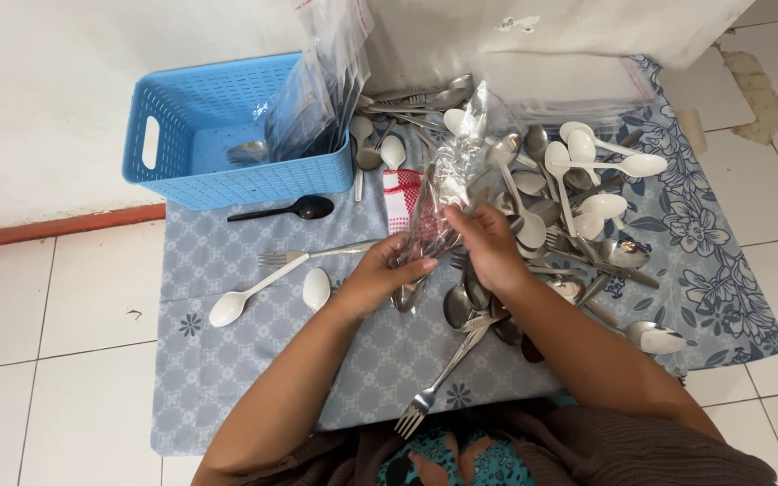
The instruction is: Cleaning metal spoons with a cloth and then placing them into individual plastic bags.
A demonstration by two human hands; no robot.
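A clear plastic bag (447,175) stands upright between my hands, over a blue patterned mat (227,369) on the floor. My left hand (380,274) grips the bag's lower edge, with a metal spoon (407,295) hanging below the fingers. The bag's right side is pinched by my right hand (488,243). A heap of metal and white plastic spoons (578,193) lies just right of the hands.
A blue perforated basket (200,144) with more clear bags (321,81) stands at the back left by the wall. A black spoon (294,210), a white long-handled spoon (245,295), a small white spoon (316,288) and a metal fork (434,387) lie on the mat.
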